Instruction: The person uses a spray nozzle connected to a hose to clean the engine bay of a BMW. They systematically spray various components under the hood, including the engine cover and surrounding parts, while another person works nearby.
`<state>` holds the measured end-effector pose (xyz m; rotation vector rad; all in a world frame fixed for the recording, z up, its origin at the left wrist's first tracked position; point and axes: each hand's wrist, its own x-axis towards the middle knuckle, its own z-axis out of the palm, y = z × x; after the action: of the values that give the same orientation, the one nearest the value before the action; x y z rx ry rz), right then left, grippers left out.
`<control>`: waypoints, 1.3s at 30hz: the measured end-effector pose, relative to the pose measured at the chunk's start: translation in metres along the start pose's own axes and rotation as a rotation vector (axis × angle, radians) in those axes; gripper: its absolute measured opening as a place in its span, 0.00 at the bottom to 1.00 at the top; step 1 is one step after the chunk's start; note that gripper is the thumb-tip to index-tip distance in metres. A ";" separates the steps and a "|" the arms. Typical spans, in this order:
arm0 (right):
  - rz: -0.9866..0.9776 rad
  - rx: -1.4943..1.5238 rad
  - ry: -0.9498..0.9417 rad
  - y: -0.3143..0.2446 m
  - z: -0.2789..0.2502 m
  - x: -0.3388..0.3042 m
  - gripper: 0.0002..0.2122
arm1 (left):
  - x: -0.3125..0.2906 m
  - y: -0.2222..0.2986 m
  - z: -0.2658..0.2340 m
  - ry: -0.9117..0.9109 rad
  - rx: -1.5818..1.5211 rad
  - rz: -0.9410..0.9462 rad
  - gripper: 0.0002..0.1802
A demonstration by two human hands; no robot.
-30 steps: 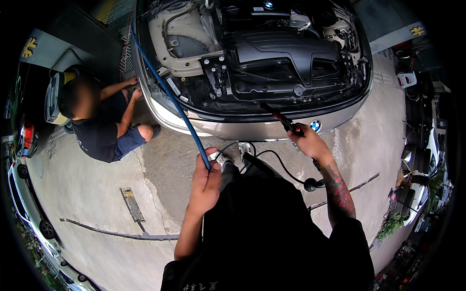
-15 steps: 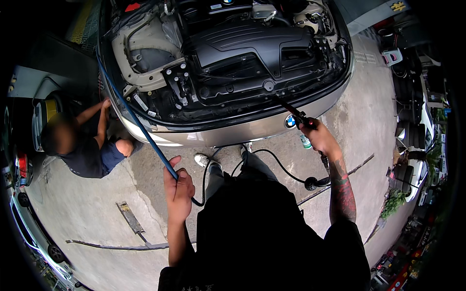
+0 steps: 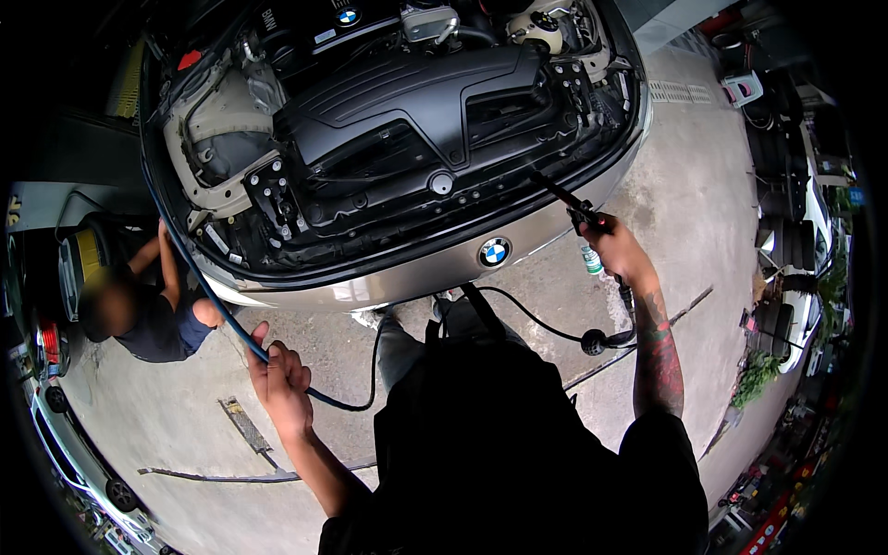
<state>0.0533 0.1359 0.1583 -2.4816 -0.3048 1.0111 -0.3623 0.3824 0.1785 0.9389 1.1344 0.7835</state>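
Note:
My left hand (image 3: pixel 282 384) is closed around a blue hose (image 3: pixel 215 301), which runs up along the left edge of the car front and loops down beside my legs. In my right hand (image 3: pixel 618 248) is a black spray gun (image 3: pixel 561 194), its long thin nozzle pointing up and left over the front rim of the engine bay. A dark hose drops from the gun's handle, with a black ball (image 3: pixel 593 342) on the line. Ahead of me the open engine bay shows a black plastic engine cover (image 3: pixel 370 79) behind the beige front panel (image 3: pixel 398 270).
At the left a co-worker (image 3: pixel 153 319) crouches close to the car's corner. A green and white bottle (image 3: pixel 590 260) is near my right hand. A floor grate (image 3: pixel 245 425) lies at lower left; potted greenery (image 3: pixel 758 377) and tyres line the right.
My left hand has moved left and a little down with the hose. The car has shifted left in view, so the spray gun is now farther right along its front edge.

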 end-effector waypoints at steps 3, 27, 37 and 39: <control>0.024 0.063 0.027 0.009 -0.025 0.017 0.15 | 0.001 0.002 0.006 0.013 0.029 0.020 0.22; 0.085 0.465 0.136 0.047 -0.150 0.148 0.08 | 0.012 0.007 0.045 0.087 0.113 0.018 0.21; 0.012 0.509 0.096 0.013 -0.162 0.154 0.09 | 0.008 0.012 0.045 0.102 0.081 0.031 0.20; -0.013 0.492 0.085 0.012 -0.160 0.158 0.10 | 0.007 0.010 0.044 0.112 0.074 0.035 0.20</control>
<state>0.2789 0.1315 0.1579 -2.0641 -0.0351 0.8494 -0.3185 0.3836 0.1917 0.9888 1.2545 0.8354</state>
